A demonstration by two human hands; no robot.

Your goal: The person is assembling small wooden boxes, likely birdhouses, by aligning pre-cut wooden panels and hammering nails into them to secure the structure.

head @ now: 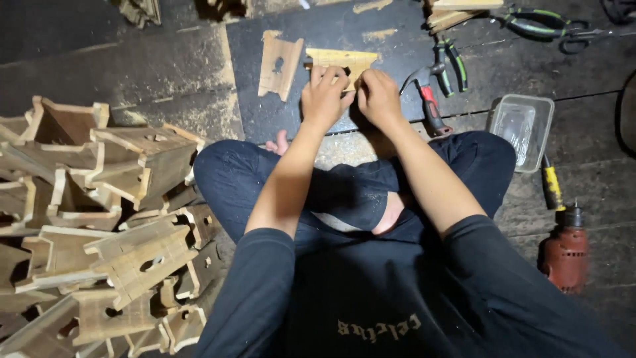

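Fingers of both hands are pressed down on a flat wooden piece [341, 64] lying on the dark floor board [318, 33] ahead of the crossed legs. Left hand [323, 96] is curled over its near edge, right hand [379, 98] is clenched beside it, touching. Thin, stiff and light, the piece is judged best gripped by its long edges. A second cut piece [280, 64] lies just beside it; a hammer [430, 99] rests nearby.

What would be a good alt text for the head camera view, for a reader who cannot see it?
A person sitting cross-legged presses the left hand and right hand onto a flat notched wooden piece on a dark board. A pile of small wooden boxes lies at left; pliers, a plastic tub and a drill at right.
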